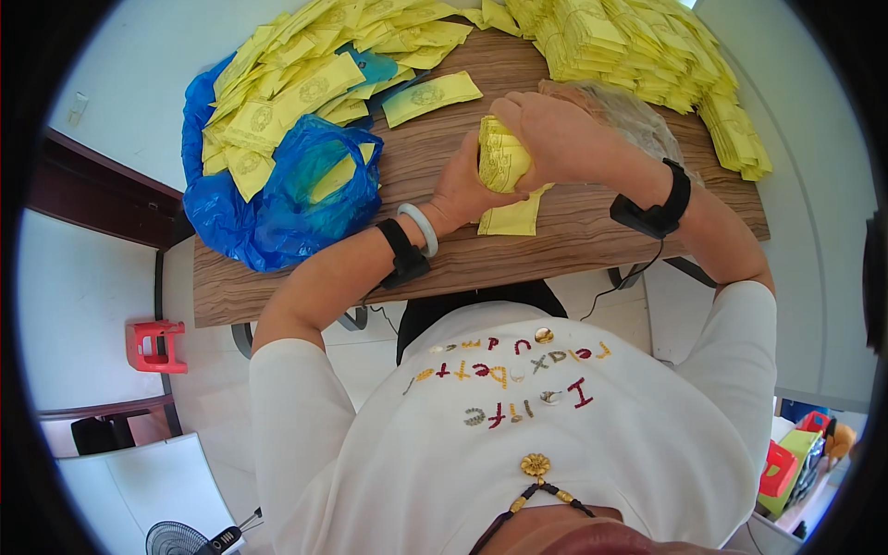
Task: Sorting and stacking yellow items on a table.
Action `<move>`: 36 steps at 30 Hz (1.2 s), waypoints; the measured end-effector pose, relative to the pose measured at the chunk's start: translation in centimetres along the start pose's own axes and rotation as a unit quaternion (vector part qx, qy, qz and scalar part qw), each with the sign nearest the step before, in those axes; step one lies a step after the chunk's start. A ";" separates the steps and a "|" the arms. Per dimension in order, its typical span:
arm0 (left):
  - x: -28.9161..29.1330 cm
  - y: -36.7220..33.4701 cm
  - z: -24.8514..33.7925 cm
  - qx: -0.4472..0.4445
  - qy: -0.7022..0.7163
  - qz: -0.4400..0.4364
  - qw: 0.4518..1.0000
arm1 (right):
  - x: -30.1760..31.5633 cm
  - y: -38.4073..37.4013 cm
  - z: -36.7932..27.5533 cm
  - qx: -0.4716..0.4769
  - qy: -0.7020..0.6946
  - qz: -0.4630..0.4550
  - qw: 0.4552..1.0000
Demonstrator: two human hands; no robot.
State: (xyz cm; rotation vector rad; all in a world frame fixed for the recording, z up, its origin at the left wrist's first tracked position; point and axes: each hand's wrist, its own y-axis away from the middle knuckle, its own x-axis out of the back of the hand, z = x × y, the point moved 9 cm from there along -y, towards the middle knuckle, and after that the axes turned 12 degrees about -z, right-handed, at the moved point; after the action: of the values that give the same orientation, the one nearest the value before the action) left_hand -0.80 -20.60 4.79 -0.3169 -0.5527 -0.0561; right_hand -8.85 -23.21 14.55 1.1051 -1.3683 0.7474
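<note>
Over the near part of the wooden table, a small stack of yellow printed packets [502, 157] stands between my two hands. My left hand [455, 192] is curled round its left and near side, thumb toward me. From the right, my right hand [552, 139] wraps over its top and far side, fingers bent. Just under the hands, a yellow packet [511, 218] lies flat on the table. Another single packet [432, 98] rests beyond my left hand. Parts of the fingers are hidden behind the stack.
A blue plastic bag [277, 217] spills a heap of loose yellow packets [305, 92] at the left. Bundled packets [629, 51] are piled at the far right. Crumpled clear plastic [638, 116] lies beyond my right wrist. A red stool [155, 347] stands on the floor at left.
</note>
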 end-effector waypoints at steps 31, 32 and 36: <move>5.8 2.7 11.5 -0.053 -0.263 0.091 0.959 | -0.9 -0.5 0.4 0.047 -0.037 0.087 0.994; 5.1 2.7 12.3 -0.057 -0.285 0.108 0.951 | -1.0 -0.6 0.4 0.049 -0.026 0.091 0.994; 3.6 2.0 12.8 -0.044 -0.288 0.142 0.946 | -0.8 -0.6 0.6 0.081 -0.063 0.097 0.990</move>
State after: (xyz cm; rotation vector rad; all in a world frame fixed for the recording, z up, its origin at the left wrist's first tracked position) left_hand -3.92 -14.62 16.42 -0.5024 -1.0803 0.3018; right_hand -8.67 -23.85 13.55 1.1737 -1.5592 0.9570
